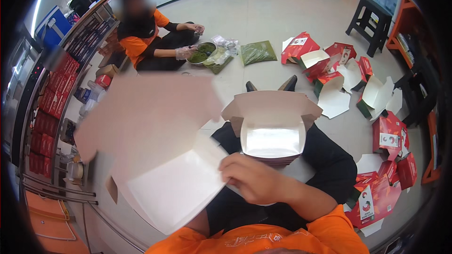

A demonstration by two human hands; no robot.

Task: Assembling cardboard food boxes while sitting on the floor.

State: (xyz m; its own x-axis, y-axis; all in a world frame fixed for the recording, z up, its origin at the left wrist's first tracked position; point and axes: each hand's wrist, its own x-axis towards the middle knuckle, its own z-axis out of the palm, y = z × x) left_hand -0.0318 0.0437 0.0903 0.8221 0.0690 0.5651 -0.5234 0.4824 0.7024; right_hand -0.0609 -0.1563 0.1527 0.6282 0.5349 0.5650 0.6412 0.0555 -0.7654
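A large open paper food box (174, 188), white inside and with its upper flaps smeared by motion, is held up in front of me at the left. Pinched on its right edge are the fingers of my right hand (247, 177). My left hand is hidden behind this box; only a bit of that forearm shows below it. Between my legs stands a stack of nested food boxes (273, 141), the top one with its flaps spread and its shiny inside facing up.
Several folded red boxes (388, 134) lie scattered on the floor at the right, near a black stool (370, 24). Across from me a person in orange (136, 42) sits by a metal bowl (202, 52) of green stuff. Shelves (70, 84) line the left.
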